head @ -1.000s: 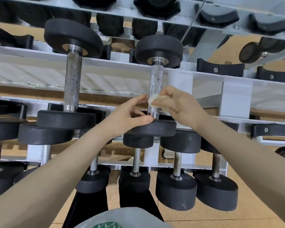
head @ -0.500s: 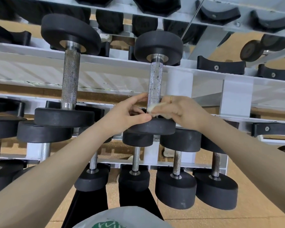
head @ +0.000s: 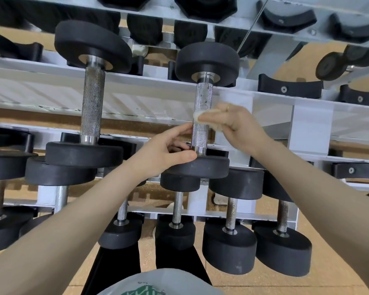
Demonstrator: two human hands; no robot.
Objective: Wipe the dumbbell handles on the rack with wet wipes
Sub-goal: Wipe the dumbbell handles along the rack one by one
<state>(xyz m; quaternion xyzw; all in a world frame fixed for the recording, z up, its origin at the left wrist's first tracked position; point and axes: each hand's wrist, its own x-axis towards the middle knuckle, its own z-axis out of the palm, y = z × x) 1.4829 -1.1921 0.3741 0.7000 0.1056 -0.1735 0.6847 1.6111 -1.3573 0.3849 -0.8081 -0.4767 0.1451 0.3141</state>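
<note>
A black dumbbell with a knurled, speckled metal handle [head: 202, 96] lies across the middle tier of the white rack [head: 136, 99]. My right hand [head: 237, 126] holds a crumpled wet wipe [head: 200, 116] wrapped round the middle of that handle. My left hand [head: 168, 152] steadies the near end: the thumb presses on the near black weight [head: 202, 167] and the fingers touch the handle's lower part. A second dumbbell with a cleaner knurled handle [head: 92, 107] lies to the left on the same tier.
Several smaller dumbbells [head: 230, 241] sit on the lowest tier below my hands. Black cradles [head: 290, 89] stand vacant at the right of the middle tier. Hexagonal weights [head: 207, 7] fill the top tier. Cork-coloured floor [head: 264, 284] shows beneath, and my shirt [head: 158, 284] at the bottom edge.
My right hand has slid the wipe up the handle from its lowest part near the near weight to about the middle. The left hand stays at the near end.
</note>
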